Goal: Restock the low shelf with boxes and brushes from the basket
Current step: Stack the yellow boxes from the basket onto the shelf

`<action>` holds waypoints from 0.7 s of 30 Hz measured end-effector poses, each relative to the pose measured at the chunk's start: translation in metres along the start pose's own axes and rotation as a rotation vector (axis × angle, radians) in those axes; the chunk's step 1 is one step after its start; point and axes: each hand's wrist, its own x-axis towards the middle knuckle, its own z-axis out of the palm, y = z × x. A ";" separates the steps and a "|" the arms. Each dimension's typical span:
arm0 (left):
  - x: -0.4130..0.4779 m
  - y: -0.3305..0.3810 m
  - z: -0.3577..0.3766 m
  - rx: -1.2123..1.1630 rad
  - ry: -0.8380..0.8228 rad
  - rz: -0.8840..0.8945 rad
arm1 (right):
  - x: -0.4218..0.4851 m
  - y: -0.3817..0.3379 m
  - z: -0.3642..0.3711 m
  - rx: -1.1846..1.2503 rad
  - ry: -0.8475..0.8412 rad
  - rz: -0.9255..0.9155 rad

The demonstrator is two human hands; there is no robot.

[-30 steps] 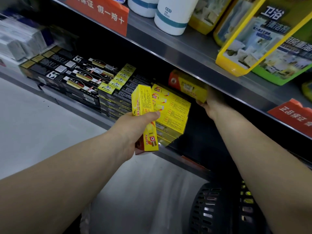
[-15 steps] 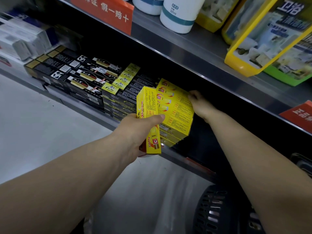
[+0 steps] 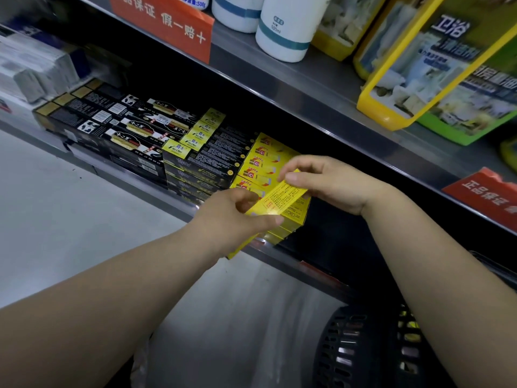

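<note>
A long yellow box (image 3: pixel 279 198) lies tilted over the front of a stack of yellow boxes (image 3: pixel 263 163) on the low shelf (image 3: pixel 285 260). My left hand (image 3: pixel 232 217) grips its near end between thumb and fingers. My right hand (image 3: pixel 327 183) pinches its far end from above. More yellow boxes lie below the held one, some hidden by my left hand. A black basket (image 3: pixel 363 351) stands on the floor at the lower right, with yellow items showing through its slots.
Black boxes (image 3: pixel 123 130) and black-and-yellow boxes (image 3: pixel 201 158) fill the low shelf to the left of the yellow stack. The shelf above carries white bottles (image 3: pixel 285 29), yellow and green packs (image 3: pixel 436 79) and red price signs (image 3: pixel 165 21). The shelf space to the right is dark.
My right hand laid a yellow box on the stack, then came forward onto the far end of the box in my left hand. That box tipped from upright toward flat over the stack.
</note>
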 end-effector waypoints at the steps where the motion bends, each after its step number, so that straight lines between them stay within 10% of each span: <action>1: 0.001 -0.001 -0.001 0.066 0.024 0.057 | -0.003 0.007 -0.003 0.050 0.034 0.020; 13: 0.008 -0.007 0.002 0.183 0.095 0.105 | 0.015 0.048 -0.035 0.411 0.998 0.256; 21: 0.011 -0.004 0.008 0.105 0.068 0.075 | 0.069 0.068 -0.047 0.129 0.927 0.319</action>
